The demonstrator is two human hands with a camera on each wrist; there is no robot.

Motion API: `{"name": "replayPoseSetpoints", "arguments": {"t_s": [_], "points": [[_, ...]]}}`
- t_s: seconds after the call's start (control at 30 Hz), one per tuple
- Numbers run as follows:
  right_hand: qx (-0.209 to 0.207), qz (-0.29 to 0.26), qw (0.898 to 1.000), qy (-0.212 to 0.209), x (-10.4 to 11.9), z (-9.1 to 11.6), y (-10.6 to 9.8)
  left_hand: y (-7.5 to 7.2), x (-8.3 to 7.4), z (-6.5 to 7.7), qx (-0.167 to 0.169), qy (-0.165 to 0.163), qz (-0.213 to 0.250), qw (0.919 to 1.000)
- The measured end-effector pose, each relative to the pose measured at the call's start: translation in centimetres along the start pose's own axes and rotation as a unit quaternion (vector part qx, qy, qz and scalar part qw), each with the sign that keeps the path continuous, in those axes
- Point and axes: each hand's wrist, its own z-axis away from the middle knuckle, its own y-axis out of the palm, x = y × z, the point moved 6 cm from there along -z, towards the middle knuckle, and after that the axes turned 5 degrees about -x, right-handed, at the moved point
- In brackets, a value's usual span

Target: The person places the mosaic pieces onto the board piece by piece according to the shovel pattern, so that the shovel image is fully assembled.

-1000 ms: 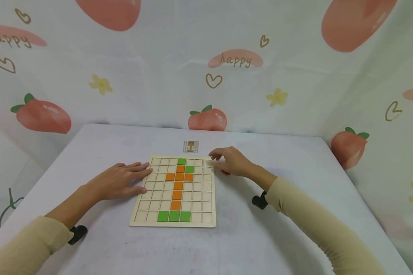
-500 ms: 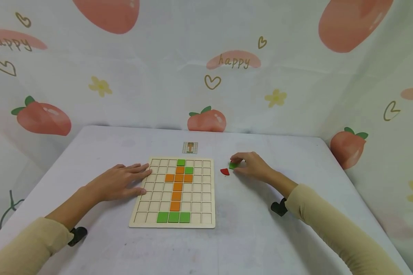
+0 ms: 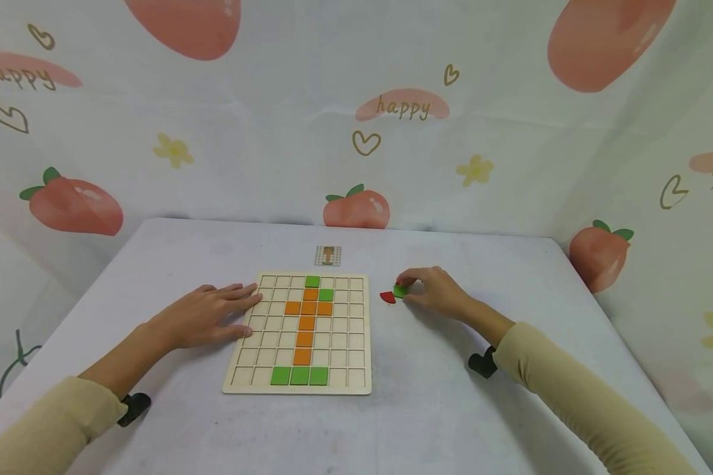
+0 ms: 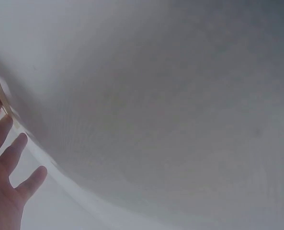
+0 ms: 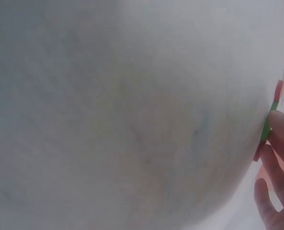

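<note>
A pale wooden grid board point(image 3: 350, 340) lies on the table. Orange square tiles point(image 3: 306, 323) form a cross on it, with green tiles point(image 3: 300, 376) along the bottom row and two more near the top. My left hand point(image 3: 204, 315) rests at the board's left edge, fingers spread and straight; in the left wrist view its fingertips meet the board's edge. To the right of the board, my right hand point(image 3: 436, 290) pinches a loose green tile point(image 3: 400, 291) between thumb and fingers. A red quarter-round piece point(image 3: 387, 297) lies against that tile. Another red piece point(image 5: 258, 152) shows by the fingers in the right wrist view.
Behind the board lies a small card point(image 3: 328, 256) printed with a gridded pattern. The white table point(image 3: 428, 422) ends at a patterned cloth backdrop point(image 3: 285, 145). A thin dark cord point(image 3: 14, 359) shows at the far left.
My right hand has gone from the board's upper right corner rightward to the green tile, then shifted it slightly left toward the red piece. The left hand has stayed put.
</note>
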Motion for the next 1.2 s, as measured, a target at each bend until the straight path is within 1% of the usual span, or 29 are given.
{"name": "replayPoseSetpoints", "arguments": {"t_s": [0.2,0.4,0.57,0.7,0.8,0.93,1.2], "points": [[0.001,0.0,1.0,0.008,0.0,0.1,0.2,0.1,0.1,0.0,-0.001,-0.002,0.0,1.0],[-0.005,-0.01,1.0,-0.001,0.0,0.1,0.4,0.1,0.0,0.0,0.001,-0.003,0.003,1.0],[-0.004,-0.021,1.0,-0.004,0.0,0.1,0.1,0.1,0.0,0.0,0.001,-0.002,0.003,1.0],[-0.007,-0.032,0.999,-0.018,0.2,0.0,-0.3,0.1,0.0,0.0,0.001,-0.002,0.0,1.0],[-0.016,-0.038,0.999,-0.034,0.4,-0.3,-0.4,0.1,0.1,0.0,0.002,-0.002,-0.001,1.0],[-0.03,-0.053,0.997,-0.05,1.2,-1.0,-0.4,0.1,0.0,0.0,-0.002,0.003,0.001,1.0],[-0.023,-0.053,0.997,-0.048,3.3,-3.1,1.0,0.1,0.1,0.0,-0.006,0.008,0.0,1.0]]}}
